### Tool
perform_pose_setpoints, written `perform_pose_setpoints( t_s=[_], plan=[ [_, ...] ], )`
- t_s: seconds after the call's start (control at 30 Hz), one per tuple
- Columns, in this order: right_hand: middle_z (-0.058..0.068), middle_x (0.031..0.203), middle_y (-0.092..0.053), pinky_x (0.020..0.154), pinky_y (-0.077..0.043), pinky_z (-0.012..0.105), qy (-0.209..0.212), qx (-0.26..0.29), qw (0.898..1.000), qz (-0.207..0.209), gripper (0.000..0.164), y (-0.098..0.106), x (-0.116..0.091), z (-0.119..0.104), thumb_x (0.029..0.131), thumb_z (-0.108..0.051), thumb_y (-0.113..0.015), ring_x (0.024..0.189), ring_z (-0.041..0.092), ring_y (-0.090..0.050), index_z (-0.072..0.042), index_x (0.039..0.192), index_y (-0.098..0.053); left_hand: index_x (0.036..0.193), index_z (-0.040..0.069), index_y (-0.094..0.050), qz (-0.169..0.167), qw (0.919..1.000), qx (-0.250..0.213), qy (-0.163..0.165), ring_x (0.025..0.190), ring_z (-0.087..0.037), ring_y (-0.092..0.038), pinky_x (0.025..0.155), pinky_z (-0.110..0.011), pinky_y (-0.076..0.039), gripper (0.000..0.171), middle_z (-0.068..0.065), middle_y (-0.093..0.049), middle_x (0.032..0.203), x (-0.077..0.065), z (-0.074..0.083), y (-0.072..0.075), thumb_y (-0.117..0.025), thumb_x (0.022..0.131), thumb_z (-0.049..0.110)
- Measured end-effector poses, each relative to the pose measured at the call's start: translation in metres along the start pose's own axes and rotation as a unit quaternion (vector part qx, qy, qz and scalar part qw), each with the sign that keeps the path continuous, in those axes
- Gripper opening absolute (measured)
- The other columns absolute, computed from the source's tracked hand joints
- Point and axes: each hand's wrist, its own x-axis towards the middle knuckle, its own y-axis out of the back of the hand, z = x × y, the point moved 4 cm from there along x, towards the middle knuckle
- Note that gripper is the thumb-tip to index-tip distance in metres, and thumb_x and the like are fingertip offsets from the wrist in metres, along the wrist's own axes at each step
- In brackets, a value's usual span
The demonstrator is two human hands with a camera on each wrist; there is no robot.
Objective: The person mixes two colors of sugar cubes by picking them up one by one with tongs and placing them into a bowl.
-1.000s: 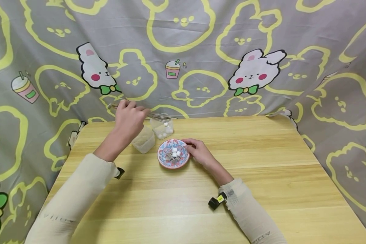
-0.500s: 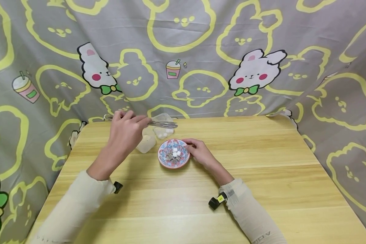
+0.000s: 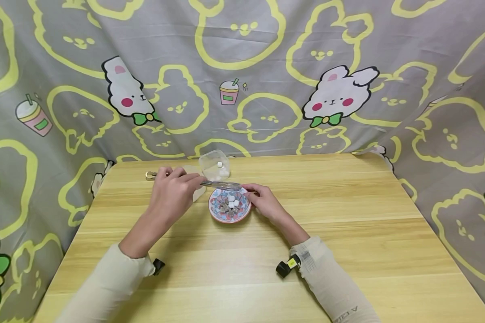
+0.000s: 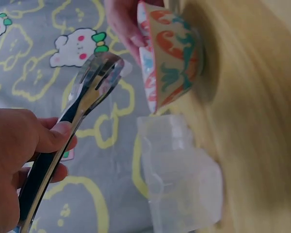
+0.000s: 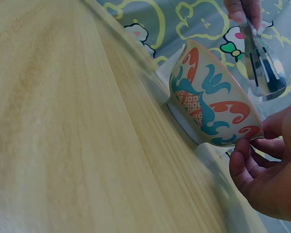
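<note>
My left hand [image 3: 171, 190] grips metal tongs [image 3: 222, 184], whose tips hover over the far rim of a patterned bowl [image 3: 214, 207]. At those tips a small whitish piece [image 4: 126, 68] shows in the left wrist view; its kind is unclear. Inside the bowl lie a few white cubes [image 3: 231, 204] and some grey-brown pieces [image 3: 224, 207]. With thumb and fingers my right hand [image 3: 266, 202] pinches the bowl's right rim, and the bowl stands on the table. The right wrist view shows the bowl's red and teal outside.
Behind the bowl stands a clear plastic container [image 3: 210, 162] with several white pieces in it. A second translucent container [image 3: 199, 192] is partly hidden by my left hand. A printed grey curtain [image 3: 266, 45] rises along the far edge of the wooden table [image 3: 347, 215].
My left hand has brought the tongs down and toward me, from over the far container to above the bowl. The right hand and bowl have stayed in place.
</note>
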Motion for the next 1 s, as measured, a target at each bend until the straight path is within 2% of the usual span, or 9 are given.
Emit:
perform_pose_setpoints(
  t_s=[0.27, 0.43, 0.57, 0.8, 1.0],
  plan=[
    [0.010, 0.136, -0.068, 0.099, -0.049, 0.030, 0.000, -0.002, 1.000, -0.001, 0.036, 0.000, 0.000, 0.000, 0.104, -0.016, -0.057, 0.117, 0.019, -0.062, -0.010, 0.139, -0.065, 0.100, 0.020, -0.084, -0.013, 0.9999, -0.002, 0.002, 0.072, -0.019, -0.064, 0.075, -0.041, -0.041, 0.019, 0.006, -0.083, 0.095, -0.012, 0.005, -0.014, -0.077, 0.088, 0.008],
    [0.011, 0.137, -0.068, 0.100, -0.050, 0.032, 0.001, -0.001, 1.000, 0.000, 0.037, 0.000, 0.000, -0.001, 0.104, -0.015, -0.057, 0.117, 0.020, -0.063, -0.009, 0.140, -0.065, 0.103, 0.019, -0.083, -0.029, 0.9995, -0.007, 0.010, 0.074, -0.019, -0.064, 0.076, -0.041, -0.040, 0.019, 0.004, -0.083, 0.098, -0.012, 0.004, -0.018, -0.081, 0.086, 0.011],
    [0.013, 0.138, -0.067, 0.101, -0.052, 0.032, 0.005, -0.004, 1.000, 0.003, 0.039, 0.000, -0.001, -0.002, 0.104, -0.014, -0.058, 0.119, 0.021, -0.063, -0.006, 0.141, -0.063, 0.106, 0.019, -0.082, -0.040, 0.9991, -0.007, 0.012, 0.077, -0.020, -0.065, 0.078, -0.042, -0.042, 0.024, 0.003, -0.082, 0.101, -0.009, 0.002, -0.018, -0.085, 0.083, 0.013],
    [0.014, 0.136, -0.067, 0.088, -0.050, 0.022, 0.007, -0.001, 1.000, -0.005, 0.036, 0.000, -0.001, -0.002, 0.105, -0.015, -0.056, 0.111, 0.020, -0.063, -0.007, 0.140, -0.064, 0.109, 0.017, -0.081, -0.035, 0.9993, 0.006, 0.013, 0.084, -0.025, -0.070, 0.080, -0.046, -0.045, 0.028, -0.001, -0.082, 0.103, 0.004, -0.010, -0.012, -0.088, 0.082, 0.019],
    [0.012, 0.135, -0.068, 0.092, -0.051, 0.025, 0.005, -0.003, 1.000, -0.004, 0.037, 0.000, 0.001, 0.000, 0.105, -0.014, -0.056, 0.114, 0.020, -0.063, -0.008, 0.140, -0.064, 0.113, 0.013, -0.080, -0.037, 0.9989, 0.015, 0.022, 0.087, -0.030, -0.068, 0.083, -0.049, -0.042, 0.025, -0.006, -0.081, 0.108, 0.023, -0.028, -0.004, -0.082, 0.087, 0.015]
  ],
)
